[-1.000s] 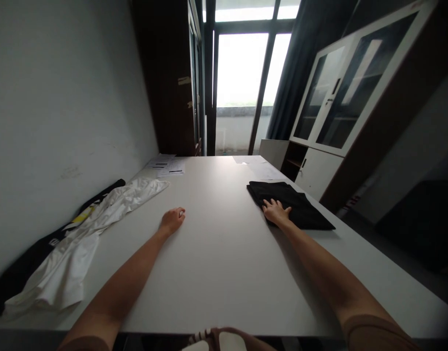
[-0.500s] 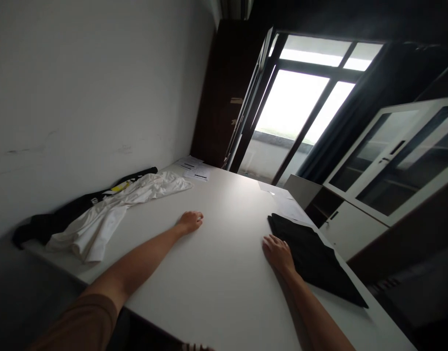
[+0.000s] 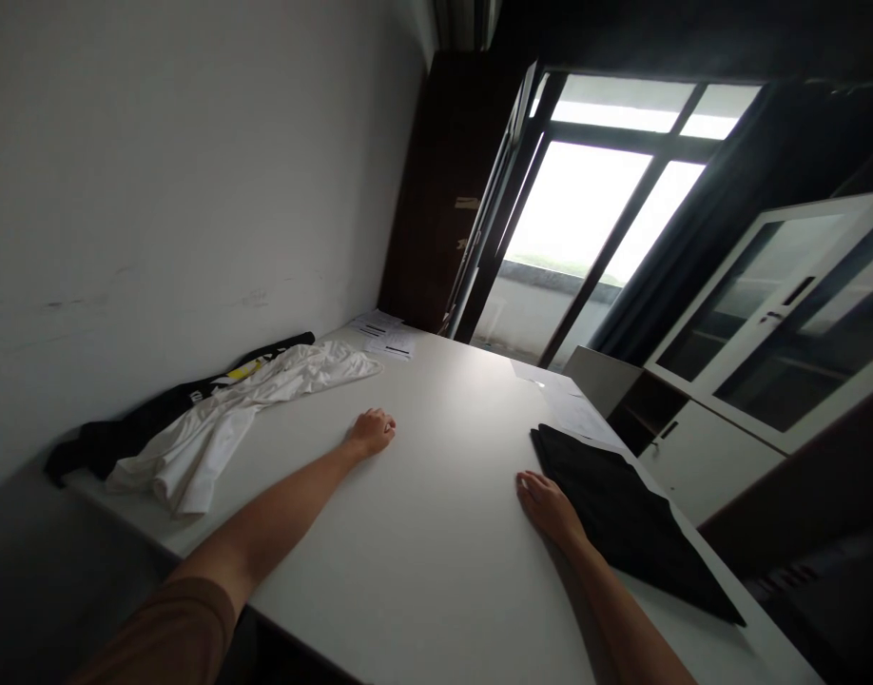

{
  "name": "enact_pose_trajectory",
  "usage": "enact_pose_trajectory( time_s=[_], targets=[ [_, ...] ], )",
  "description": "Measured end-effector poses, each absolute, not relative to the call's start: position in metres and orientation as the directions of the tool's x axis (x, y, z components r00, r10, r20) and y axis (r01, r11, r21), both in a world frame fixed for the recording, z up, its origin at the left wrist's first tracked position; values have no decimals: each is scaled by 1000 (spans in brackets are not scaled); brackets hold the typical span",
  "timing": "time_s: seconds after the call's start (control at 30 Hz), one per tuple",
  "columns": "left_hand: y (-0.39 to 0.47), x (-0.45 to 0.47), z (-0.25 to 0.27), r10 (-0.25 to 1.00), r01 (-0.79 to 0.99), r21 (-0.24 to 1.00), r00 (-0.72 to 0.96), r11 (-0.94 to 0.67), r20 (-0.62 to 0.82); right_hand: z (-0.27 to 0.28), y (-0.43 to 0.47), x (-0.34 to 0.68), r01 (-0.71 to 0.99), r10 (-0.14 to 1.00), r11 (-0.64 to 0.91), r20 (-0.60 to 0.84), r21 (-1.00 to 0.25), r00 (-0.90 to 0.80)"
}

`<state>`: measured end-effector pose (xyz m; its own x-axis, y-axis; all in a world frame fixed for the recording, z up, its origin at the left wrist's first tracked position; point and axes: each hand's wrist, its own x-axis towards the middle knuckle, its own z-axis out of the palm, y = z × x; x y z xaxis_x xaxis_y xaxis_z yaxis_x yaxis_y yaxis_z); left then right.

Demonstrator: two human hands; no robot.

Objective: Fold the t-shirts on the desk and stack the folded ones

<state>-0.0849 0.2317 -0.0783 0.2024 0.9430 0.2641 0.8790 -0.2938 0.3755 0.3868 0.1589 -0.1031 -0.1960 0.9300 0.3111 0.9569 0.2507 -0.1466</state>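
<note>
My left hand (image 3: 372,433) rests on the white table (image 3: 436,590) near its middle, fingers loosely bent and slightly apart, with nothing seen in them. To the right, my right hand (image 3: 547,504) also lies on the tabletop, its fingers a little curled and no object showing in them. Close beside it is a folded black garment (image 3: 626,509) along the table's right side; whether the hand's edge touches the cloth I cannot tell. A crumpled white garment (image 3: 229,419) lies left of my left hand. Behind it, against the wall, is a black garment (image 3: 147,419) with yellow and white marks.
Printed papers (image 3: 386,338) lie at the far left corner of the table, and more sheets (image 3: 565,404) at the far right. A wall (image 3: 194,171) borders the left side. White cabinets (image 3: 728,457) with glass doors stand right, beyond the table edge.
My right hand's fingers are drawn in slightly more than before. The view has shifted a little; the garments keep their places on the table, and my left hand stays about where it was.
</note>
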Motion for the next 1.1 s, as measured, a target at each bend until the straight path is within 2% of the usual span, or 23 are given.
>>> enact_pose_trajectory(
  time_s=[0.23,0.5,0.83,0.93,1.1],
  targets=[
    [225,-72,-78,924,877,333,259,-346,280,-101,158,386,950,918,269,339,-155,-205],
    [225,-75,-77,928,867,356,266,-349,261,-95,154,379,951,928,250,325,-184,-181],
    [231,-78,-79,935,869,370,246,-330,257,-96,154,381,958,928,241,328,-157,-179],
    [240,-94,-72,952,893,372,162,-253,259,-96,154,381,957,928,245,323,-156,-186],
    [253,-166,-54,942,926,375,-153,32,298,-96,153,382,958,933,238,313,-161,-180]
  ],
)
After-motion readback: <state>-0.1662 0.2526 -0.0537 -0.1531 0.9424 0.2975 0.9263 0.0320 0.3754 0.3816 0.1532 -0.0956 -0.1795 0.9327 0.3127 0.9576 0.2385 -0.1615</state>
